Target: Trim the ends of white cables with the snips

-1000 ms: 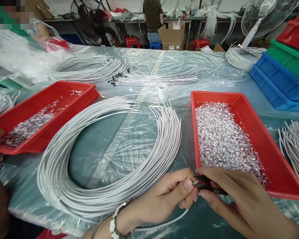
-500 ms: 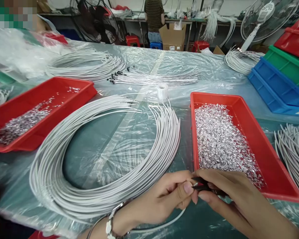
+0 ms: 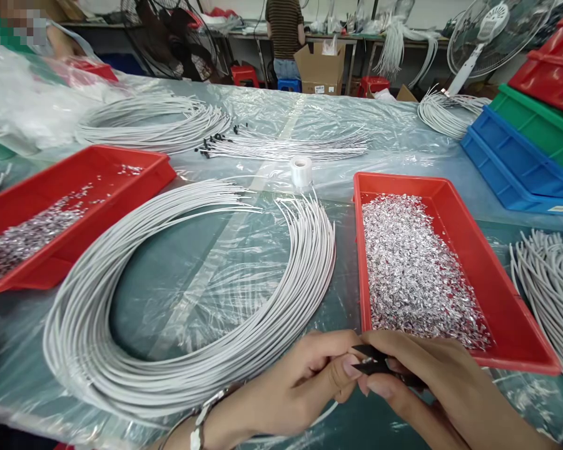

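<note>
My left hand (image 3: pixel 304 381) is closed, its thumb and finger pinching the end of a white cable (image 3: pixel 326 414) that hangs below the fingers. In my right hand (image 3: pixel 431 375) is a small black two-pronged tool (image 3: pixel 373 362). Its pointed prongs meet the left fingertips and stand slightly apart, with a tiny pale bit between them. The rest of the tool is hidden in the palm. Beside my left forearm lies a large coil of white cables (image 3: pixel 258 337). Beyond my right hand, a red tray (image 3: pixel 502 300) holds a heap of small silvery pieces (image 3: pixel 413 269).
Another red tray (image 3: pixel 51 275) with silvery pieces stands at left. A white roll (image 3: pixel 301 172), black-ended cables (image 3: pixel 286 148) and another cable coil (image 3: pixel 154 128) lie farther back. Stacked bins (image 3: pixel 516 156) and cables (image 3: pixel 553 281) sit at right. A person (image 3: pixel 285 37) stands behind.
The view has shifted slightly, moving the scene left. The black prongs now show more clearly and farther apart at the left fingertips. Both hands keep their holds.
</note>
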Demonstrator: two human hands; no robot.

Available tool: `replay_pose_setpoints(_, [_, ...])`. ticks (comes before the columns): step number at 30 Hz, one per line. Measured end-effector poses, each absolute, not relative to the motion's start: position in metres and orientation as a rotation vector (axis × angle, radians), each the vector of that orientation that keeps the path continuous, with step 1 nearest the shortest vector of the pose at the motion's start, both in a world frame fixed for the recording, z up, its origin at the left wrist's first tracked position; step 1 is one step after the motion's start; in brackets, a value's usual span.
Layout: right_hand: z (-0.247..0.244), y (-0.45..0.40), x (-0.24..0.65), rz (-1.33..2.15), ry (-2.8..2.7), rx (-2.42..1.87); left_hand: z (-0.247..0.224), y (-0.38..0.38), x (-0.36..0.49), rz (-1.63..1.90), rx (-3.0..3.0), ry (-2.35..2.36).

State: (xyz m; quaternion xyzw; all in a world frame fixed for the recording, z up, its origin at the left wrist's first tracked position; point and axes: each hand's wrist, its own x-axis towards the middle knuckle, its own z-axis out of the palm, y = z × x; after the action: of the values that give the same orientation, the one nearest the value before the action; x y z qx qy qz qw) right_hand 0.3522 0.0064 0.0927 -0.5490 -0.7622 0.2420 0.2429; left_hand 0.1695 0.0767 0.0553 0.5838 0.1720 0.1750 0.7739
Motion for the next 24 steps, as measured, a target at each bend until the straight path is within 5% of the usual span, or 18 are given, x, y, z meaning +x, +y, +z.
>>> replay_pose_setpoints(12, [0.095, 0.014, 0.377, 0.634, -1.944, -1.547, 0.054, 0.075, 0.165, 0.456, 1.167, 0.352])
replay_pose_setpoints(24, [0.093, 0.017, 0.349, 1.506, -1.243, -1.303, 0.045, 0.072, 0.173, 0.432, 1.05, 0.345])
